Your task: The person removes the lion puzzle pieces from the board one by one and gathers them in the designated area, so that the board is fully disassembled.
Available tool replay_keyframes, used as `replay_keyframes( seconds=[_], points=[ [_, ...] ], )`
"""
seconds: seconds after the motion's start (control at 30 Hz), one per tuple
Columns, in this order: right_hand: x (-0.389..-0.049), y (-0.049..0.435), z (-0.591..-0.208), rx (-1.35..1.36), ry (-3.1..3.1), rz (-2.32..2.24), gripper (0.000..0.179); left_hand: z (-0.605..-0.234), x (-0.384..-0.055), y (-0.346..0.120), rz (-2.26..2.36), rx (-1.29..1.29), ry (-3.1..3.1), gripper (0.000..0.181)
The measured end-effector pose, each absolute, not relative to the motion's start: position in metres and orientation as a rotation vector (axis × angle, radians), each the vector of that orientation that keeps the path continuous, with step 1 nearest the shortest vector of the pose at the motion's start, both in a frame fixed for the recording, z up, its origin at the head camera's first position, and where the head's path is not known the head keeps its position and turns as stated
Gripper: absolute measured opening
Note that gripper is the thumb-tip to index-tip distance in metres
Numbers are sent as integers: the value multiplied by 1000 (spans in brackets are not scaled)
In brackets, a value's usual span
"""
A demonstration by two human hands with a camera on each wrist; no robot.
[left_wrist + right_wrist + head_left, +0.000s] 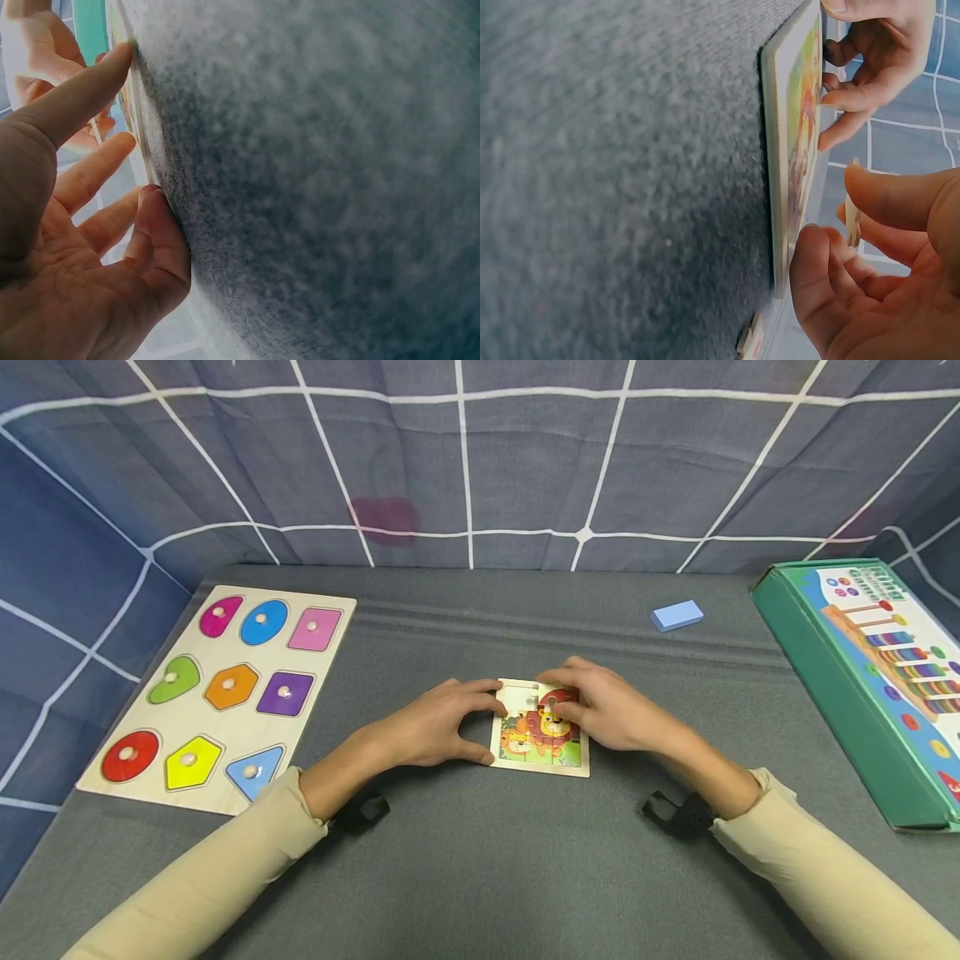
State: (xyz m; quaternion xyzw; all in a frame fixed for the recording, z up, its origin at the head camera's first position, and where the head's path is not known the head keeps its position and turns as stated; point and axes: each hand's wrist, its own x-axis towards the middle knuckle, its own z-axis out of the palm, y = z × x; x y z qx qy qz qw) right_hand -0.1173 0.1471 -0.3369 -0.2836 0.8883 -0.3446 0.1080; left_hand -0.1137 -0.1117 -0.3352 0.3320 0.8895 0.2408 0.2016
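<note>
A small wooden jigsaw puzzle (536, 766) with a lion picture lies flat on the grey table; bare wood shows in its upper left part. My left hand (438, 722) holds the puzzle's left side, the thumb at the lower left corner and the fingers at the upper left. Over the puzzle's right side, my right hand (611, 706) pinches a thin puzzle piece (853, 217) between thumb and fingers, raised above the board. The piece's printed face cannot be made out. Beside the board lies a loose puzzle piece (751, 339), seen only in the right wrist view.
On the left lies a wooden shape board (187, 647) with coloured knobbed shapes, my left sleeve overlapping its lower corner. A blue block (677, 616) sits at the back right. A large green box (832, 693) stands at the right. Checked fabric (525, 468) hangs behind the table.
</note>
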Motion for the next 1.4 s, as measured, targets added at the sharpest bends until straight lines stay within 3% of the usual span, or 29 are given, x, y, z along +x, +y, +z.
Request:
replay_keyframes(
  seconds=[0.43,1.4],
  points=[
    [-115,170,-331,-828,2581,-1034,43,-336,-114,-111,662,918,2493,54],
    [-95,242,-337,-630,2876,-935,35,-337,-114,-110,651,937,2498,54]
  ],
)
